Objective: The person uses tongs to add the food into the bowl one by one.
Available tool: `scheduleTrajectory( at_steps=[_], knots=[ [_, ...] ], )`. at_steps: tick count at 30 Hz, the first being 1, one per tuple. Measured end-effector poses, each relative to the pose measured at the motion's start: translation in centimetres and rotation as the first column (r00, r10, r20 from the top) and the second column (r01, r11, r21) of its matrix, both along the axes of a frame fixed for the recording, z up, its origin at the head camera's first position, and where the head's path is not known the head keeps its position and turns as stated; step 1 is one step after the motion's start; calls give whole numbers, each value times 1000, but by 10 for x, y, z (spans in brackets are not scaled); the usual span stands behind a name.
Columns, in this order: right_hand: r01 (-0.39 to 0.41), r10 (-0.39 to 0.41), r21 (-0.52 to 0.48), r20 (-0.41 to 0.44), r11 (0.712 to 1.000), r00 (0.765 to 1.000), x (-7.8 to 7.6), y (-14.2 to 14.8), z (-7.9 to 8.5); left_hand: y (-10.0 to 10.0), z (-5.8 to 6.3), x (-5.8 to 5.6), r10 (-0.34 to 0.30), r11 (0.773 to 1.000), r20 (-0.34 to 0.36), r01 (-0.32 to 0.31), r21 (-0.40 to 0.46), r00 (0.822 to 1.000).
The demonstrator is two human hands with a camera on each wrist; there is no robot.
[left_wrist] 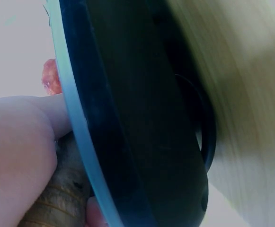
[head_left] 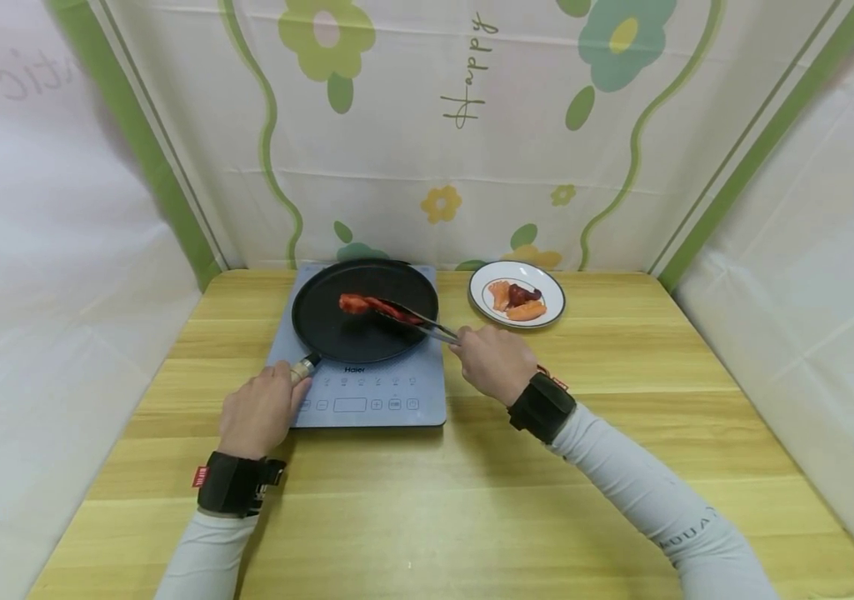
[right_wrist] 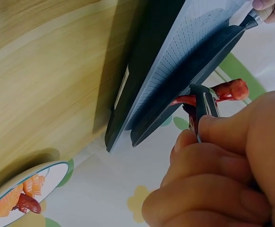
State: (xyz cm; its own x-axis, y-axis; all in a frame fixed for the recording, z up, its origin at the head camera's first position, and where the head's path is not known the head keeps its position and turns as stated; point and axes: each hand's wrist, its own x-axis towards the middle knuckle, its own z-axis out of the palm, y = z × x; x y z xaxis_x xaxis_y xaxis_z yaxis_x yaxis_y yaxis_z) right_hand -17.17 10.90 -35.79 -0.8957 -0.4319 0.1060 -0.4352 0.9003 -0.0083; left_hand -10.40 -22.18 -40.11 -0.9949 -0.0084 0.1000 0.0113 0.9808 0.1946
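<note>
My left hand grips the handle of a flat black frying pan. In my right hand is a pair of metal tongs, reaching in over the pan from the right. Between the tong ends is a long, glossy red piece of food, perhaps meat; the right wrist view shows it pinched crosswise. Whether it touches the pan surface is hard to tell. In the left wrist view, the handle lies under the left hand's fingers, partly hidden by the cooker's edge.
The pan sits on a flat induction cooker with a touch panel. Right of it stands a white plate holding orange pieces and a dark red piece. A wooden table is bordered by hanging flowered cloth.
</note>
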Motion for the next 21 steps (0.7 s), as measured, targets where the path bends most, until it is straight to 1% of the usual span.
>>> scheduleTrajectory(
  at_steps=[6, 12, 17, 21],
  knots=[
    [-7, 7, 6, 7, 1000, 1000, 0, -2, -1, 0, -1, -1, 4, 1000, 7, -4, 4, 1000],
    [-10, 10, 5, 2, 1000, 1000, 0, -2, 0, 0, 1, -2, -3, 1000, -2, 3, 5, 1000],
    [-1, 1, -19, 45, 1000, 999, 0, -2, 2, 0, 1, -3, 4, 1000, 6, -4, -1, 1000],
    [11, -10, -20, 70, 1000, 997, 0, -1, 6, 0, 0, -2, 9, 1000, 18, -9, 3, 1000]
  ],
)
